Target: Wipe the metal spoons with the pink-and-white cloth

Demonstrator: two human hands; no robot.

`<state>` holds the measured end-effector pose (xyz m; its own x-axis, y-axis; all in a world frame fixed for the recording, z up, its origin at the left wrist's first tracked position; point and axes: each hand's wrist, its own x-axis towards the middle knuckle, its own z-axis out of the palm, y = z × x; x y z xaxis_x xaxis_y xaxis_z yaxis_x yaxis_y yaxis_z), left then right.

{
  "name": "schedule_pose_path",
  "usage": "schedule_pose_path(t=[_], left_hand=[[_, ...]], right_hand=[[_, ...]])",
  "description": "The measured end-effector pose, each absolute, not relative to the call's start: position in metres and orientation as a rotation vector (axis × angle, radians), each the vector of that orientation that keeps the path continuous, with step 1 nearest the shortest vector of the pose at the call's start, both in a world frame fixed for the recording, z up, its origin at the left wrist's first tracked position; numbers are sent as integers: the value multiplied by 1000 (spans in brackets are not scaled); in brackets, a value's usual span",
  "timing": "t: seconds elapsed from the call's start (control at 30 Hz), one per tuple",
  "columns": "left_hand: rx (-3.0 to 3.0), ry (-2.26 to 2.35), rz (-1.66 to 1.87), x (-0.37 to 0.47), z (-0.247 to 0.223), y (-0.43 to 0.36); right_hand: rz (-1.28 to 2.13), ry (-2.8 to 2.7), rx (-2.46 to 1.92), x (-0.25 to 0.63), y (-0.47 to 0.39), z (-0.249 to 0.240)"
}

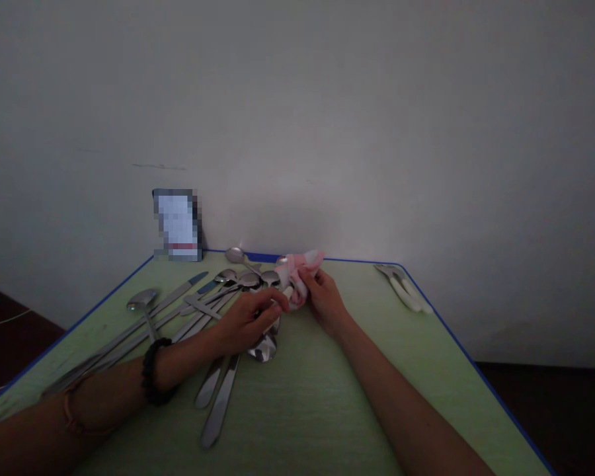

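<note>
1. While the pink-and-white cloth (313, 259) is pinched in the right hand (326, 301), its folds are bunched between the thumb and the bent fingers, just past the spread of cutlery.

2. The fingers of the left hand (248, 320) are curled inward, and what looks like a pale handle (288, 291) seems to be gripped in them, its far part covered by the cloth. How firmly it is pressed cannot be told.

3. For good contact, the handle is best steadied by the left fingers near the cloth, while light, even pressure is given through the folds by the right thumb. If the cloth is squeezed too loosely, it could slip off; if it is bunched too thickly, edges and hollows could be missed.

4. Wrist room needs to be watched: steel spoons (248, 280) and table knives (176, 294) are crossed under and around the left forearm, and could be nudged by a low elbow or by the dark bracelet (151, 370). A slight lift of that forearm would be wise.

5. On the person's right, two pale-handled forks (405, 294) are laid side by side near the blue edge of the green table (302, 410), well apart from the cloth. A blurred upright device (178, 225) is leaned near the wall (327, 132).
</note>
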<state>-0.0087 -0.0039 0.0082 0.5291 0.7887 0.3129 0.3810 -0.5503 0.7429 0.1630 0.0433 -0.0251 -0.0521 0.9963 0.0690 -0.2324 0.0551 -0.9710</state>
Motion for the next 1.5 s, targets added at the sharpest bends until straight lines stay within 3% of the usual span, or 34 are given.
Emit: schedule_pose_path(t=[0.77, 1.27, 1.5], left_hand=[[1922, 934, 952, -12, 1, -3], [1910, 917, 1164, -10, 14, -6], [1548, 820, 1195, -3, 30, -3]], right_hand=[[1415, -694, -810, 162, 44, -12], [1413, -774, -910, 157, 32, 4], [1370, -742, -930, 159, 35, 7]])
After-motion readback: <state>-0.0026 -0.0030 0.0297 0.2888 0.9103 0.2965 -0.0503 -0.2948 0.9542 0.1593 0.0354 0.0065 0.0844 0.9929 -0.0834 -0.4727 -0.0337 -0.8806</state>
